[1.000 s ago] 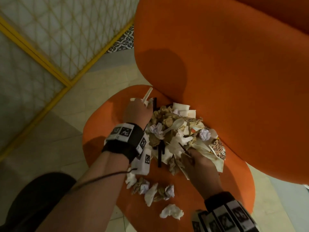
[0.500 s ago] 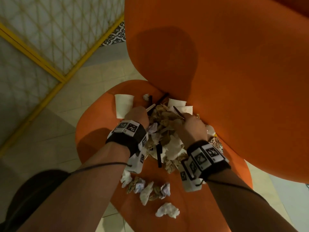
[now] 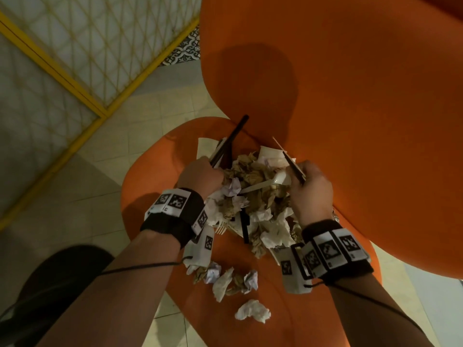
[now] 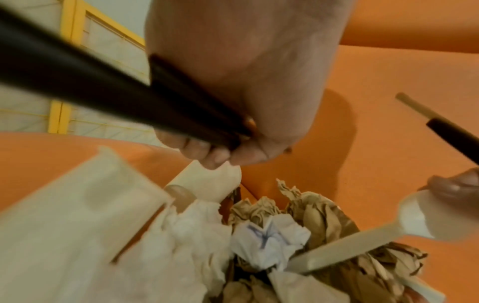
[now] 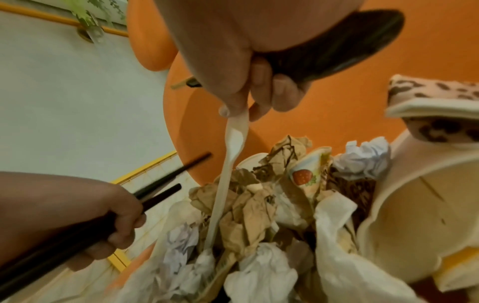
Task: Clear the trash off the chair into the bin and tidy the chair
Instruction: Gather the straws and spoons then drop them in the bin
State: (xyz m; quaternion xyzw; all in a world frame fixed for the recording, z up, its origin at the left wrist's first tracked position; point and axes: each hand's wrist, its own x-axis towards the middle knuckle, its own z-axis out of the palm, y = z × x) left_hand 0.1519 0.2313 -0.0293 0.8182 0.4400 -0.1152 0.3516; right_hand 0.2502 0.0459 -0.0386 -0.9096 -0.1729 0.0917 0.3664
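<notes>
A heap of trash, made of crumpled brown and white paper, napkins, cups and cutlery, lies on the orange chair seat. My left hand is at the heap's back left and grips black chopsticks that point up and away; its fingertips touch a paper cup. My right hand is at the back right. It pinches the bowl of a white plastic spoon and also holds a dark stick in its palm.
Loose paper wads and a white wad lie on the seat's front. The tall orange backrest rises close behind. A leopard-print cup sits at the right. A yellow-framed lattice screen and tiled floor are on the left.
My right hand moved from the heap's front to its back right and took the spoon. My left hand now holds the black chopsticks raised.
</notes>
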